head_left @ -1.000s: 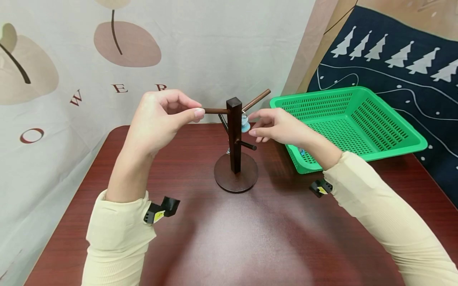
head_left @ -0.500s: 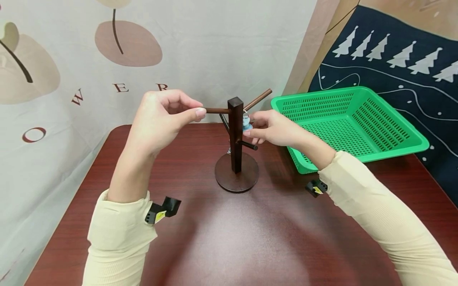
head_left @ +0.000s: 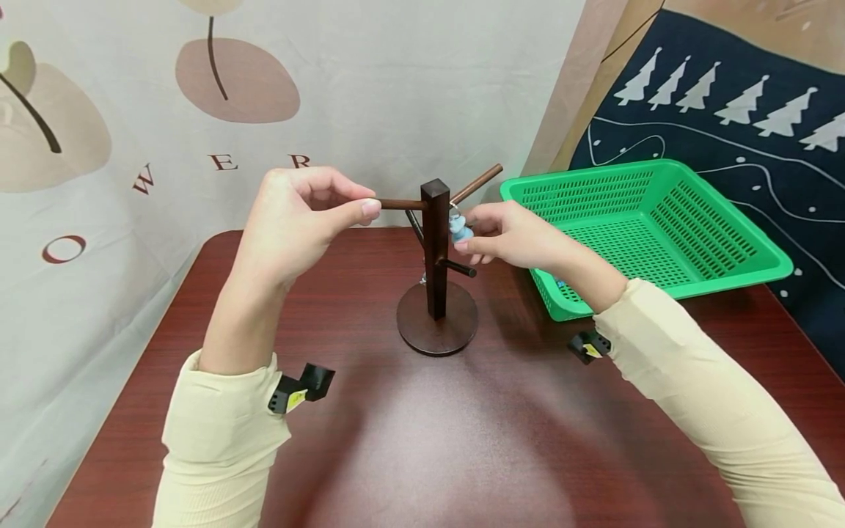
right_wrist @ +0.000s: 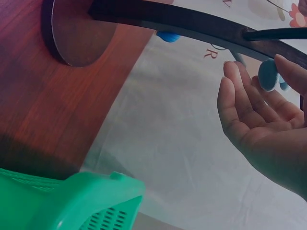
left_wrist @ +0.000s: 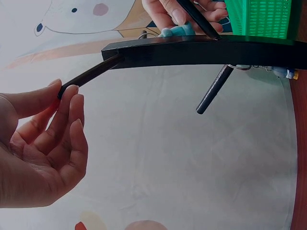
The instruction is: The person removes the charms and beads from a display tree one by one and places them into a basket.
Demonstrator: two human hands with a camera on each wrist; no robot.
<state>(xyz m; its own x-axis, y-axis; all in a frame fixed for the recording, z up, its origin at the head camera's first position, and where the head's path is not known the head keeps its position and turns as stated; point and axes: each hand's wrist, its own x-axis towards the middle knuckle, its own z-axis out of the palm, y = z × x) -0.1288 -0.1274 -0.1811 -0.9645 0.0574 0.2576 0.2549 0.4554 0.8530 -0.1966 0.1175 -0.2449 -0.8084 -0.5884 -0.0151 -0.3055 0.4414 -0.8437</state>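
A dark wooden stand [head_left: 436,249] with a round base and several pegs stands upright on the table. My left hand [head_left: 297,220] pinches the tip of its upper left peg [left_wrist: 88,75] between thumb and fingers. Off the peg at the back right hangs a small light blue keychain figure [head_left: 460,228] by a metal ring. My right hand [head_left: 518,235] holds this figure between thumb and fingers, just right of the post. Another keychain [left_wrist: 283,72] hangs lower, behind the post, mostly hidden in the head view.
A green plastic basket [head_left: 726,287] sits at the right, close under my right forearm, with a small blue item [head_left: 560,283] partly visible in its near corner. A short lower peg [head_left: 458,268] sticks out toward the front right. Printed cloth [head_left: 422,88] hangs behind the table.
My right hand has moved left onto the blue keychain figure and taken hold of it. The figure now tilts slightly out to the right. My left hand keeps its pinch on the peg.
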